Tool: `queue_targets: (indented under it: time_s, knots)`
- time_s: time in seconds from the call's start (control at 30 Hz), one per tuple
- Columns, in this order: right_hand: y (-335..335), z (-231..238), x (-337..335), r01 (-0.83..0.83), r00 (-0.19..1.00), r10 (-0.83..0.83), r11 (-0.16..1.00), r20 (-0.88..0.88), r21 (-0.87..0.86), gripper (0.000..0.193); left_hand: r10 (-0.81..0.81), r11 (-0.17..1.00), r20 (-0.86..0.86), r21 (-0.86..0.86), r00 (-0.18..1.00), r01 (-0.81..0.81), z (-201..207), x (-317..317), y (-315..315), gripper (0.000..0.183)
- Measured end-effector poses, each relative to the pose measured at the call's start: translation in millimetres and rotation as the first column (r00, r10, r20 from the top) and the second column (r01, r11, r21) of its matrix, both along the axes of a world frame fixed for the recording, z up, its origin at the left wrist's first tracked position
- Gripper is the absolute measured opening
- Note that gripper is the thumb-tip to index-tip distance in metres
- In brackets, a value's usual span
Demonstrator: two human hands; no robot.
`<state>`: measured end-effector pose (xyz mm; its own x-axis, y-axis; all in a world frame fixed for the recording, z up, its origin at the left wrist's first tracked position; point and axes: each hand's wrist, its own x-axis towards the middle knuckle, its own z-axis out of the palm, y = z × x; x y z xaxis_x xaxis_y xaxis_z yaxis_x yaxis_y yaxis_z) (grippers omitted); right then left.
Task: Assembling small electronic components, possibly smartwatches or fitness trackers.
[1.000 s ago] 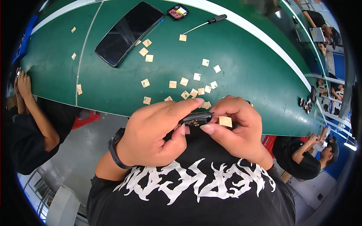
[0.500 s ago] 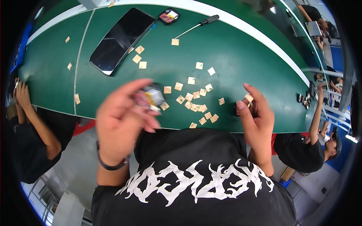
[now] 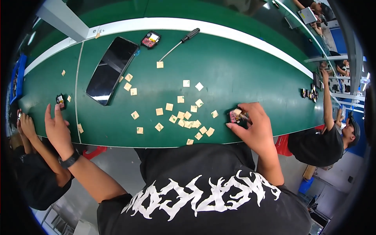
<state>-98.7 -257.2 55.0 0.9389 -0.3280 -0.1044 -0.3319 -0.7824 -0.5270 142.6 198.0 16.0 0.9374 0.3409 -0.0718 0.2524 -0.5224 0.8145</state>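
Right hand (image 3: pixel 256 127): grip narrow, thumb and forefinger around the edges of a small black case with a pink-red circuit board (image 3: pixel 234 117), over the table (image 3: pixel 219 70) near its front edge; can't tell if the case also rests on the surface. A tan square shows at the case, unclear if stuck on or pinched. Left hand (image 3: pixel 58 131): grip wide, nothing in it, fingertips just beside a second black case (image 3: pixel 60 100) left of the seam; contact can't be made out. Handling looks best with pressure on the rim only, fingers off the bare board, case level. Squares probably have a sticky face, so edges only. The loose tan squares (image 3: pixel 159 111) lie close to the right hand's case; lift rather than drag. Left side: fingers upright, clear of the co-worker's hand (image 3: pixel 28 124). Smartphone (image 3: pixel 112 70) and screwdriver (image 3: pixel 178 45) sit well apart, no interference
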Motion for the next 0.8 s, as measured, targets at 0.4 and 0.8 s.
queue_targets:
  time_s: [0.4,0.8]
  knots:
    - [60.4,12.1,47.8,-0.374,0.927,0.344,0.822,0.149,0.429,0.051,-0.815,0.25,0.012,-0.896,0.58,0.368,4.9,-134.9,-192.0,0.044]
    - [56.1,1.2,34.5,-0.121,0.992,0.066,0.75,0.109,0.65,0.025,-0.82,0.363,0.045,-0.729,0.57,0.58,0.5,-127.7,-186.5,0.04]
